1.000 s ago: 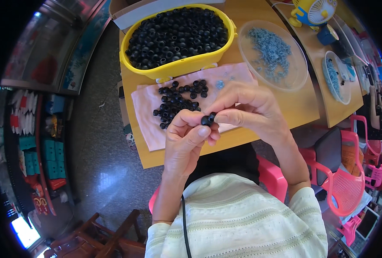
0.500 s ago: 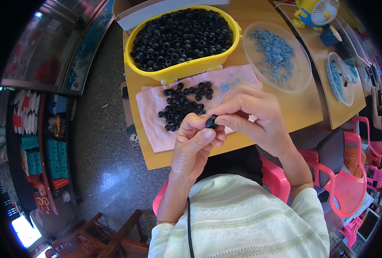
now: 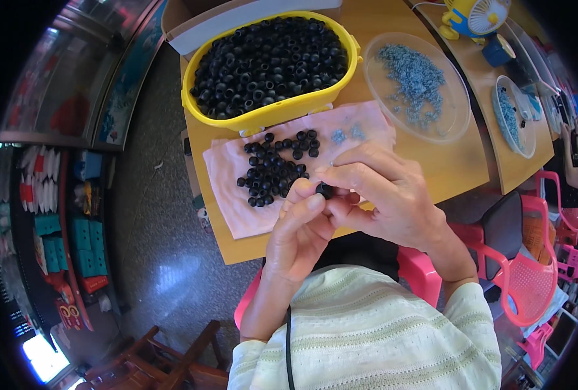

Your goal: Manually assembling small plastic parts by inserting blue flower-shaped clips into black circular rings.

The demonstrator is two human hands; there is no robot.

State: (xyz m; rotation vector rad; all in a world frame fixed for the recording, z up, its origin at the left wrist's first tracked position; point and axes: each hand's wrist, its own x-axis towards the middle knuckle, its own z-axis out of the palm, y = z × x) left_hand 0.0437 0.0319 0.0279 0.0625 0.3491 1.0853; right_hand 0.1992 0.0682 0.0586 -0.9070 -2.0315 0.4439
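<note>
Yellow-wood tabletop (image 3: 455, 155) on speckled grey floor (image 3: 151, 218), one pink plastic armchair (image 3: 529, 291) off its near-right corner; along its left edge stood one yellow tub (image 3: 273, 117) heaped with black beads, and by its right edge one clear plate (image 3: 459, 120) of blue granules (image 3: 414, 77). One pink cloth (image 3: 229, 211) near the near-left corner bore dozens of loose beads (image 3: 263, 175), too bunched to count. Toward the near edge, left hand (image 3: 297, 239) pinched one black bead (image 3: 325, 190); right hand (image 3: 393, 203) was narrow beside it, grip uncertain.
</note>
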